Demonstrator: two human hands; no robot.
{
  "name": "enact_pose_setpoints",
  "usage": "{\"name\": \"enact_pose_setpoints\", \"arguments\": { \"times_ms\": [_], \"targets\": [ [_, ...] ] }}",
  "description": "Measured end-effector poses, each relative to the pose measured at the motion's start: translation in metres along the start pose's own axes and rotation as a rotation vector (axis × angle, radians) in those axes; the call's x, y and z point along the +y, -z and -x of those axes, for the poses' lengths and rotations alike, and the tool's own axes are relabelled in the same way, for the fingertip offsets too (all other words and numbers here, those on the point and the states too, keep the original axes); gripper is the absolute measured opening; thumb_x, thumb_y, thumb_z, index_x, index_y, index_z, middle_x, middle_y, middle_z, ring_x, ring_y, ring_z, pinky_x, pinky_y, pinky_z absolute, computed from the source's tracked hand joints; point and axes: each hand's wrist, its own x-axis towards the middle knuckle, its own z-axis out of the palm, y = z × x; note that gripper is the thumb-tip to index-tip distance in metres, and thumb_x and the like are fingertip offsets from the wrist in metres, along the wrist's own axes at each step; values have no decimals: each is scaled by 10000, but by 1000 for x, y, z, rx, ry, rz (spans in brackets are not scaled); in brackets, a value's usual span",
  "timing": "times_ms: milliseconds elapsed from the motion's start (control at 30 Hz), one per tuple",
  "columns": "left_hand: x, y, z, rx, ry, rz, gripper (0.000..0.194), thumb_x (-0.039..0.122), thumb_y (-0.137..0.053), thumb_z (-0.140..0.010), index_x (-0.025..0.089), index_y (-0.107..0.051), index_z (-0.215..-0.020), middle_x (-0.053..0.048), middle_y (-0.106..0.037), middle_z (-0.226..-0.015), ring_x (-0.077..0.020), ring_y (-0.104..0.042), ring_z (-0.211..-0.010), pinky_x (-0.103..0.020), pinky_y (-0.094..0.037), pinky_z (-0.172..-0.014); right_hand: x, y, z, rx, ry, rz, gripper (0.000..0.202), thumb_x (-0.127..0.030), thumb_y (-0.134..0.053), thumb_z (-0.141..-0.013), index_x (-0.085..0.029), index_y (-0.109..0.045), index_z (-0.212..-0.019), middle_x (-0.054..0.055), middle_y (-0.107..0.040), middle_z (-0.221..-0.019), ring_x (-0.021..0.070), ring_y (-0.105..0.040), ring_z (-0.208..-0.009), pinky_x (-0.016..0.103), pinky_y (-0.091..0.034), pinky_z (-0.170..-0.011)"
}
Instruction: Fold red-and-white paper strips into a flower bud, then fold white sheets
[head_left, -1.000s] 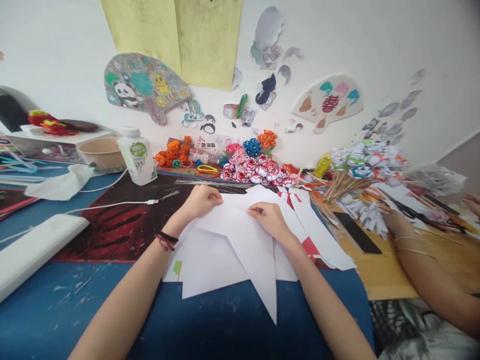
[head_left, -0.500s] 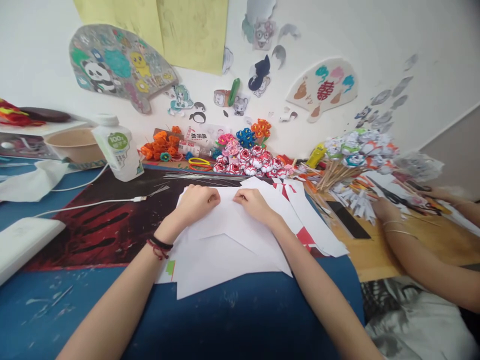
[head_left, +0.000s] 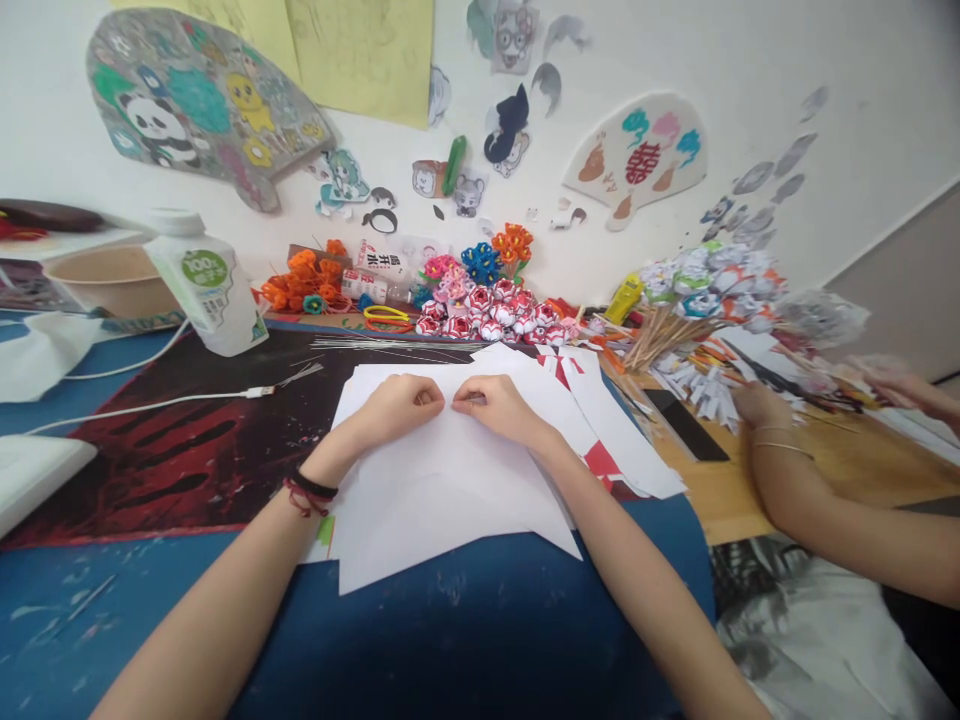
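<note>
My left hand [head_left: 405,408] is closed, thumb and fingertips pinched together, above white paper sheets [head_left: 442,510]. Facing it across a narrow gap, my right hand [head_left: 491,405] is closed in a similar pinch. What the fingertips grip, if anything, is too small or hidden to make out. The sheets overlap on a dark red and black mat [head_left: 202,450]. A green printed corner shows under the stack by my left wrist. Cut white strips with red patches [head_left: 622,430] lie right of my right hand.
A white bottle [head_left: 206,290], cable and power bank [head_left: 45,475] are at left. Red-and-white paper flowers [head_left: 495,312] line the back, near thin wires [head_left: 382,345]. At right, another person's hand [head_left: 761,405] is beside paper pieces, sticks and a dark ruler-like strip [head_left: 686,425].
My hands have drawn closer together. The sheet under them lies flatter, and its raised lower edge has nearly vanished. The camera view has shifted slightly; the other person's far hand has moved.
</note>
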Motion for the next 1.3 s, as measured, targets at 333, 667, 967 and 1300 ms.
{"name": "enact_pose_setpoints", "arguments": {
  "times_ms": [333,667,967,1300],
  "targets": [
    [3,2,1,-25,-61,10,223,297,-470,-771,188,-664,-789,-5,-635,-711,-155,-553,-672,-253,-371,-621,-4,-3,1,45,52,21,126,-97,-703,-830,-199,-756,-779,8,-728,-816,156,-644,-766,263,-447,-743],
    [2,11,1,-79,-22,53,201,353,-508,-750,197,-635,-756,7,-611,-697,-164,-533,-687,-260,-385,-636,-2,-2,-2,108,38,0,132,-89,-747,-779,-206,-770,-720,3,-726,-751,148,-641,-713,258,-459,-709],
    [-5,28,6,-90,30,53,247,404,-546,-747,196,-678,-762,12,-617,-687,-146,-494,-633,-233,-359,-563,12,8,-4,160,9,-14,118,-104,-747,-761,-208,-772,-710,13,-748,-783,158,-661,-734,262,-475,-720],
    [-31,51,9,-23,70,104,251,441,-616,-703,198,-675,-721,6,-679,-723,-165,-591,-733,-236,-433,-704,39,28,-2,246,-67,-26,69,-159,-725,-738,-191,-775,-703,25,-758,-774,177,-675,-745,273,-476,-719]
  ]
}}
